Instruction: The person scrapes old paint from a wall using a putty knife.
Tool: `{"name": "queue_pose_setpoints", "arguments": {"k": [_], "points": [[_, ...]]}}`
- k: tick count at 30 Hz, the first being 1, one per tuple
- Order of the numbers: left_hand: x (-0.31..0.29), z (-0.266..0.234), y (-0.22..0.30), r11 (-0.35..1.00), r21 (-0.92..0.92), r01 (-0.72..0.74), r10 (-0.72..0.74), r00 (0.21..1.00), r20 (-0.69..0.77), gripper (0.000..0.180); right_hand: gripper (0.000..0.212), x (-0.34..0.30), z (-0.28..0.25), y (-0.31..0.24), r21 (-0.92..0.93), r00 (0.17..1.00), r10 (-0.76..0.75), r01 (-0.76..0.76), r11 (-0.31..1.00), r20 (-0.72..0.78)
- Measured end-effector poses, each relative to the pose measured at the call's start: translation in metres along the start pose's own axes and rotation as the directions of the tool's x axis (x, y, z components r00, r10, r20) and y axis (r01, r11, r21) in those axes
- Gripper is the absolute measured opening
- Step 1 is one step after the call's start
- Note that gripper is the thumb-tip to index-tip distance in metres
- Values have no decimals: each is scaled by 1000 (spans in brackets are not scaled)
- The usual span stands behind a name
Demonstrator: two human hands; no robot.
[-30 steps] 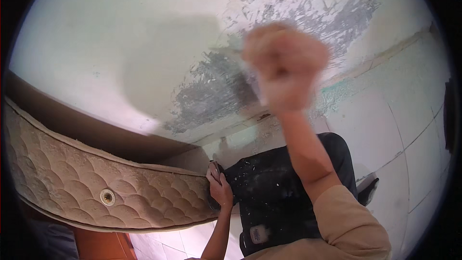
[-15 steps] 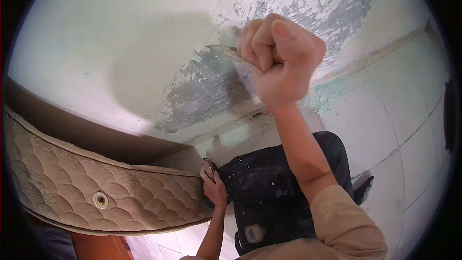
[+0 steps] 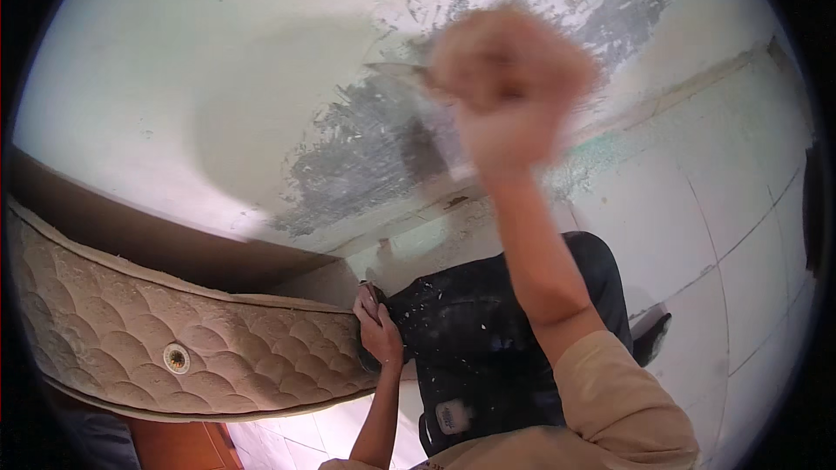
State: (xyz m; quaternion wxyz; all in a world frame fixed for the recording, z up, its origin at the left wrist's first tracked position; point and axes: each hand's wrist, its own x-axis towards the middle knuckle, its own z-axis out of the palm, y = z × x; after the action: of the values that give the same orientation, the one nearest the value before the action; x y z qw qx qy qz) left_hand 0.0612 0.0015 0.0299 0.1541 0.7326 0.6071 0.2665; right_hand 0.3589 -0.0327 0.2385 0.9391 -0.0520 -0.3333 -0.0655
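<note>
My right hand (image 3: 514, 78), blurred by motion, is closed round a scraper (image 3: 396, 70) in front of the wall. Its thin blade points left from the fist, and the fingers cover its handle. Behind it lies a rough grey patch (image 3: 357, 152), where the white wall (image 3: 157, 61) has lost its paint. By my left knee, my left hand (image 3: 380, 337) is closed on a small brownish object (image 3: 369, 298) whose kind I cannot make out. Pale flecks dot my dark trousers (image 3: 470, 313).
A dusty quilted mattress (image 3: 113, 331) stands on edge at the left, close to my left hand. Pale floor tiles (image 3: 662, 209), some dusty, run along the wall's foot at the right. An orange-brown panel (image 3: 178, 444) shows at the lower left.
My right hand has shifted slightly upward with the scraper and is now more blurred. The view has shifted a little; my left hand keeps its place by the knee.
</note>
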Motion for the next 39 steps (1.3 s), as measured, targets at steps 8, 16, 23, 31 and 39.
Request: {"name": "queue_pose_setpoints", "arguments": {"k": [8, 16, 23, 31, 39], "points": [[2, 2, -8, 1000, -18, -25, 24, 999, -36, 42, 33, 0, 7, -15, 7, 995, 60, -60, 998, 79], [2, 2, -7, 999, -30, 33, -33, 999, -19, 41, 30, -8, 11, -9, -149, 974, -86, 119, 982, 211], [7, -2, -9, 998, -58, 36, -36, 999, -7, 40, 26, -14, 11, 9, -258, 962, -51, 123, 958, 270], [6, -1, -10, 1000, 7, 3, -3, 1000, -10, 43, 33, -16, 5, 4, -384, 967, 85, 14, 923, 241], [6, 2, -13, 1000, 26, -1, 1, 1000, -26, 44, 38, -8, 3, 4, -335, 978, -13, 84, 939, 208]]}}
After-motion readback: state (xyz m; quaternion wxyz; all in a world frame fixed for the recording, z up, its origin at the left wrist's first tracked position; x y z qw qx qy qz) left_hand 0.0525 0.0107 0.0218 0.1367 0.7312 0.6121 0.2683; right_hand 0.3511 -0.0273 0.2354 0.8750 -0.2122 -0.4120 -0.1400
